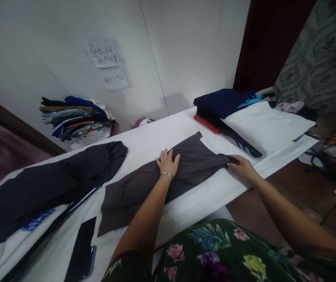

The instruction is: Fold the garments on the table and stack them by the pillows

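A white table is being used as the work surface. Its left end is being covered by a black garment, lying loosely and not being touched. In the middle of the table, a grey garment is being handled: it is being spread mostly flat, though wrinkles are being shown across it and its right end is being gathered narrow. This piece is being judged as only partly dealt with, since no compact shape is being formed yet. Past its right end, a white garment is being laid beside and partly under a navy garment. Beyond the far edge, a stack of clothes is being seen in neat layers, apparently finished. A phone is not being used. The cloth is being pressed by the left hand, palm down with fingers slightly spread; its gathered end is being pinched by the right hand.
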`<state>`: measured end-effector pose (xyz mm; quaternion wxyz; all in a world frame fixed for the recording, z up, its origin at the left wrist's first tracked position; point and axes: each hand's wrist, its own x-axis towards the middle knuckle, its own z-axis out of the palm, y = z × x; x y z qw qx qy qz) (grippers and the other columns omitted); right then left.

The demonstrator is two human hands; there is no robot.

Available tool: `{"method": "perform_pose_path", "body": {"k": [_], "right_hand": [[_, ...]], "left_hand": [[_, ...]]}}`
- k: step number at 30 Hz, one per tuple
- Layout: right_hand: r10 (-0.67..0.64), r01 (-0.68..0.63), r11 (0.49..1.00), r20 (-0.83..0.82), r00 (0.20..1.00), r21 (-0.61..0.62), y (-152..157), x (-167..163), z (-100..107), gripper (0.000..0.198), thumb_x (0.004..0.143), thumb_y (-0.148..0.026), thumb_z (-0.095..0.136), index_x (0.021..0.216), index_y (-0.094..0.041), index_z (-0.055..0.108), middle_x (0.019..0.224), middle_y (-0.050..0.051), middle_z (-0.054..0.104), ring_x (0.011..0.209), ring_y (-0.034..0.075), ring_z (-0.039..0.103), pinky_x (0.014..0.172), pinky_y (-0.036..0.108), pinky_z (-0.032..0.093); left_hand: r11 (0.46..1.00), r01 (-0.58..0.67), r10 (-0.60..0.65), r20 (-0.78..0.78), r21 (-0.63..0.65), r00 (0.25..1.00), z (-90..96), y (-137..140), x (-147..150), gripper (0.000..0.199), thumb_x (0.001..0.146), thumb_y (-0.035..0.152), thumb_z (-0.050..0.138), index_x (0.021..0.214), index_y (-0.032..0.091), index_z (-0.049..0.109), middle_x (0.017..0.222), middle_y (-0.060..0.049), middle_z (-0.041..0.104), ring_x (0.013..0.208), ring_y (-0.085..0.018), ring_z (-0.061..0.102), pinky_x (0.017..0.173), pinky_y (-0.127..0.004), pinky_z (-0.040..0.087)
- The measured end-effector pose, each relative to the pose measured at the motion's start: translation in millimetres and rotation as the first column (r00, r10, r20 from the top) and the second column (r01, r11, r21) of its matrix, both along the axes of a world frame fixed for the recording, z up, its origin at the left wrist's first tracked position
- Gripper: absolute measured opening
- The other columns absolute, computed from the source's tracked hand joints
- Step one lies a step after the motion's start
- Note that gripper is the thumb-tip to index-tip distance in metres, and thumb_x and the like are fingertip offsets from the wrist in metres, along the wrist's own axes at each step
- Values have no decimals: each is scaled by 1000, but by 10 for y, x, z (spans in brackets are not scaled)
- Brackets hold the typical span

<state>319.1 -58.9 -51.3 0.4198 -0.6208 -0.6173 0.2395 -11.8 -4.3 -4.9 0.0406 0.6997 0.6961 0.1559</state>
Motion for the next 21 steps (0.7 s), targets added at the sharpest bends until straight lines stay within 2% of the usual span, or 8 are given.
{"method": "perform_pose_path", "body": {"k": [3,5,7,10,12,15,18,21], "right_hand": [[-9,7,997,26,1000,77,53,-45,-6,33,73,-38,55,97,-18,65,94,8,65,84,22,59,76,36,48],[-27,20,992,56,998,123,56,-81,7,31,74,-36,52,96,-18,64,93,8,63,84,22,58,75,34,47],[-51,33,988,114,992,154,45,-124,36,28,73,-32,49,94,-19,63,91,7,62,83,21,57,74,34,46],[-88,47,983,236,968,176,32,-190,95,20,72,-27,48,87,-20,59,86,6,59,81,20,55,73,32,45],[-110,52,982,321,940,184,38,-228,124,16,72,-26,47,84,-21,56,86,6,58,81,21,55,72,31,44],[-97,47,992,454,886,119,57,-255,127,16,74,-27,47,86,-20,55,90,8,59,84,22,56,69,31,42],[-33,42,999,530,847,-4,57,-225,102,27,75,-28,48,98,-20,58,99,9,63,85,23,58,67,30,42],[-21,45,999,558,830,-28,35,-168,102,46,77,-34,49,121,-21,53,110,9,64,92,24,60,71,31,43]], "left_hand": [[971,225,-219,-72,82,973,107,-205,56,55,90,54,41,138,27,43,153,-2,29,142,-24,19,116,-47,8],[911,408,-401,-110,58,910,134,-339,116,59,85,56,51,136,26,45,152,-3,32,140,-26,23,116,-46,7],[868,497,-494,-111,6,863,126,-412,174,52,82,51,58,127,25,53,146,-5,41,136,-26,31,116,-46,9],[886,461,-463,-73,-44,883,111,-382,217,22,84,34,58,102,23,62,122,-5,60,119,-22,49,114,-42,17],[917,399,-399,-46,-24,916,124,-321,210,14,85,25,54,97,23,60,111,-3,64,111,-19,54,111,-38,22],[933,360,-360,-20,16,933,153,-290,171,14,83,20,54,97,23,57,111,-3,63,109,-18,54,109,-35,25],[923,383,-383,5,-45,924,155,-371,141,14,83,27,58,97,24,56,107,-1,64,107,-18,56,112,-36,21],[916,392,-390,39,-82,920,135,-477,148,40,80,47,62,112,24,54,116,-3,62,115,-21,52,115,-42,12]]}}
